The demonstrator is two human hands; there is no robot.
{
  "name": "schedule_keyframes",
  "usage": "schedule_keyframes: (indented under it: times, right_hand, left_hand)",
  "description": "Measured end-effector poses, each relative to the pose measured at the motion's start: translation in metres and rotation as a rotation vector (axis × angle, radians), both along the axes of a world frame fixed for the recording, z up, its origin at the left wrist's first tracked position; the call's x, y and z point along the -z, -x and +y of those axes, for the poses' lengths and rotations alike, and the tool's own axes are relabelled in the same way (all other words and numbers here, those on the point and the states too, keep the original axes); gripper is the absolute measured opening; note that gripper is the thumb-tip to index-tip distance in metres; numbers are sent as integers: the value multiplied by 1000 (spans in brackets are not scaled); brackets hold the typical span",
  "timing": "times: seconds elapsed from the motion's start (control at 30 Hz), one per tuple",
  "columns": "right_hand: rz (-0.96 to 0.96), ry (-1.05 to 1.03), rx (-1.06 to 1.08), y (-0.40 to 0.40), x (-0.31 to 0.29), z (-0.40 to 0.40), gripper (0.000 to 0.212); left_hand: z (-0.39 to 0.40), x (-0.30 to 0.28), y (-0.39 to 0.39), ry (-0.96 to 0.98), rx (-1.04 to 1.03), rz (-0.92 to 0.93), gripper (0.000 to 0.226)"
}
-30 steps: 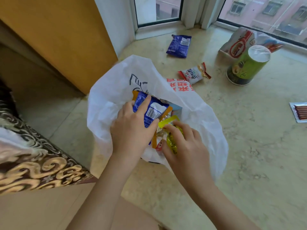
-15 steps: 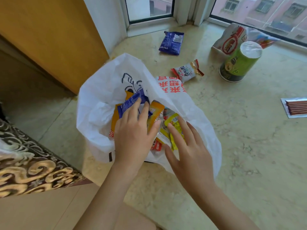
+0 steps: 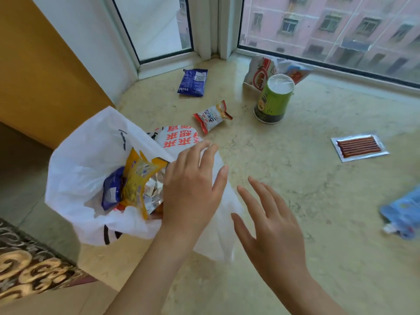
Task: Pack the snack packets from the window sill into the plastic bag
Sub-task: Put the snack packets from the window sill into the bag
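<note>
A white plastic bag (image 3: 86, 160) with red lettering lies open on the marble window sill (image 3: 295, 201). Inside it show a yellow packet (image 3: 138, 180) and a blue packet (image 3: 111, 189). My left hand (image 3: 193, 185) hovers with spread fingers over the bag's right rim, holding nothing. My right hand (image 3: 270, 223) is open above the sill, just right of the bag. On the sill lie a blue packet (image 3: 192, 82), a small red-and-white packet (image 3: 212, 115), a flat pack of red sticks (image 3: 359, 147) and a blurred blue pouch (image 3: 404, 214).
A green cup (image 3: 273, 98) stands upright near the window, with a large white-and-red bag (image 3: 261, 71) behind it. A yellow wall panel (image 3: 45, 76) stands at the left. A patterned cushion (image 3: 25, 269) sits at the lower left.
Both hands have come out of the bag and moved right, leaving the packets inside. The view has tilted up and right, showing more of the sill.
</note>
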State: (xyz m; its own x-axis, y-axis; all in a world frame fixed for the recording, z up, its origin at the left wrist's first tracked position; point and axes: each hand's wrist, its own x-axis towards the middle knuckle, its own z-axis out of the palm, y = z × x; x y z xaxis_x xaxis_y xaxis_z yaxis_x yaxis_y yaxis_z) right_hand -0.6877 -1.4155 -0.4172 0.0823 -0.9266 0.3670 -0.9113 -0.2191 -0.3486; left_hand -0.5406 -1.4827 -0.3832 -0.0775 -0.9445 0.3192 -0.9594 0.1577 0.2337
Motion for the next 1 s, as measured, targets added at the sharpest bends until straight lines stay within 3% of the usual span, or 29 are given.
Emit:
schedule_keyframes:
  times: [0.27, 0.47, 0.6, 0.77, 1.0]
  right_hand:
    - [75, 44, 32, 47, 14, -43, 42]
    - [148, 44, 59, 59, 34, -100, 44]
    - [173, 55, 82, 65, 43, -136, 45]
    - [225, 44, 98, 80, 45, -174, 47]
    - [280, 53, 114, 112, 33, -253, 53]
  left_hand:
    - [-68, 12, 34, -149, 57, -40, 50]
    - [-167, 35, 36, -367, 35, -240, 72]
    - [-233, 68, 26, -516, 115, -279, 89]
    - [-277, 98, 4, -681, 169, -415, 103]
    - [-296, 125, 0, -633, 268, -329, 93]
